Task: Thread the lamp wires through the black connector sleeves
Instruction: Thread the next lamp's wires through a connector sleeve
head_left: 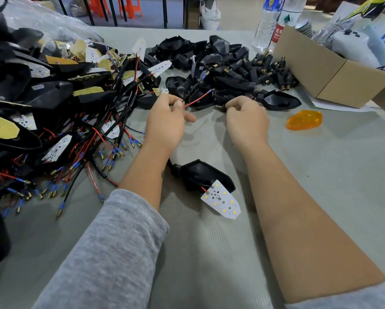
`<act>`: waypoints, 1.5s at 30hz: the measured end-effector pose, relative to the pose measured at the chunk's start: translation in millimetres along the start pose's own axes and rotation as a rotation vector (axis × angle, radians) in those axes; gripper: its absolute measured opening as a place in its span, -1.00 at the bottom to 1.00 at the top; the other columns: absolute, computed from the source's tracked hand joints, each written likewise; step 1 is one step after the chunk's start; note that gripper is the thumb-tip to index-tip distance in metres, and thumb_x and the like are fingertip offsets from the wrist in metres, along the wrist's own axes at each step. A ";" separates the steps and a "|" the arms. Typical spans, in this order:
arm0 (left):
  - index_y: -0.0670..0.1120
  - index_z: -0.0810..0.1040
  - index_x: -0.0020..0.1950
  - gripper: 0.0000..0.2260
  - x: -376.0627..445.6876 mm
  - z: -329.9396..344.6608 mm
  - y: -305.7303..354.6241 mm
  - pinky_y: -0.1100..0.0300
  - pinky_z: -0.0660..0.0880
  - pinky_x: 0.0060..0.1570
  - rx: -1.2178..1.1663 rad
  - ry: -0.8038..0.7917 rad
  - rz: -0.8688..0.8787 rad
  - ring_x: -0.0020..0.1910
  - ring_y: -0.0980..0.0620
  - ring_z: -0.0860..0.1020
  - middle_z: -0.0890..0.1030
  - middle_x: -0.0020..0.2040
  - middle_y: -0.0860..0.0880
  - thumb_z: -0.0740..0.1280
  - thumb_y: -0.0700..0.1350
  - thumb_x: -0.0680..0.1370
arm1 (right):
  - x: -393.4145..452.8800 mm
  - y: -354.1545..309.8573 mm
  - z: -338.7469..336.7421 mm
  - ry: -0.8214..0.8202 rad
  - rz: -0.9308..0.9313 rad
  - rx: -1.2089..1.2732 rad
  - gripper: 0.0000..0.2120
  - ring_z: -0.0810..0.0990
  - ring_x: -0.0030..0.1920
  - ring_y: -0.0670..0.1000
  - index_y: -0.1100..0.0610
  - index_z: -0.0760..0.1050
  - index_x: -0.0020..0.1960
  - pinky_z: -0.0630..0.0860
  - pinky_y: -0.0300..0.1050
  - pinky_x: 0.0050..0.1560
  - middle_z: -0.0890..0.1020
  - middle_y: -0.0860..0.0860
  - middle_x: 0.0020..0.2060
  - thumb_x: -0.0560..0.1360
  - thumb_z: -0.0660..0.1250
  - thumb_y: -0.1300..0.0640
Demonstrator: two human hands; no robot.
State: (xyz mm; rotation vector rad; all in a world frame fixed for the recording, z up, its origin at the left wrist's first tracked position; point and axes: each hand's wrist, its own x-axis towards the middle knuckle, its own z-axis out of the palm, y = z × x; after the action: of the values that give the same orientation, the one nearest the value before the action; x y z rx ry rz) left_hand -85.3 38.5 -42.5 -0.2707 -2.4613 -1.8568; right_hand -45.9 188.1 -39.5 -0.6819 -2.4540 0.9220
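Left hand [166,123] fingers pinch red wire [197,101]; right hand [246,121] fingers curled, contents unclear, over bench [320,175].

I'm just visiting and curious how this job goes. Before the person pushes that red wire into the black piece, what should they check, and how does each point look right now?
1. Wire held: ok. The left hand pinches the red wire near its end.
2. Sleeve held: cannot tell. The right hand is curled round a small part with a brass tip; the fingers hide most of it.
3. Wire end aimed at the opening: cannot tell, the opening is hidden.
4. Wire free to pull: cannot tell. It runs up into the black housings.
5. Spare sleeves within reach: ok. A pile of sleeves lies beyond the right hand.
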 end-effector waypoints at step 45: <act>0.09 0.57 -0.26 -0.81 0.9 2.4 1.2 0.39 0.35 -0.35 -0.070 0.087 0.124 -0.45 0.29 0.39 0.47 -0.52 0.25 0.36 -0.11 0.55 | -6.3 -17.8 2.8 -0.330 0.445 1.541 -0.97 0.61 -0.20 -0.05 0.16 0.49 -0.04 0.53 -0.21 -0.08 0.64 0.02 -0.20 0.58 0.29 0.23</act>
State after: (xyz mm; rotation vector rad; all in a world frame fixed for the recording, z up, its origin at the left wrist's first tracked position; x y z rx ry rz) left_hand -85.9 41.3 -41.9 -0.3302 -2.2715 -1.8653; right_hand -47.6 171.4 -30.4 -0.4296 -1.0491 2.6712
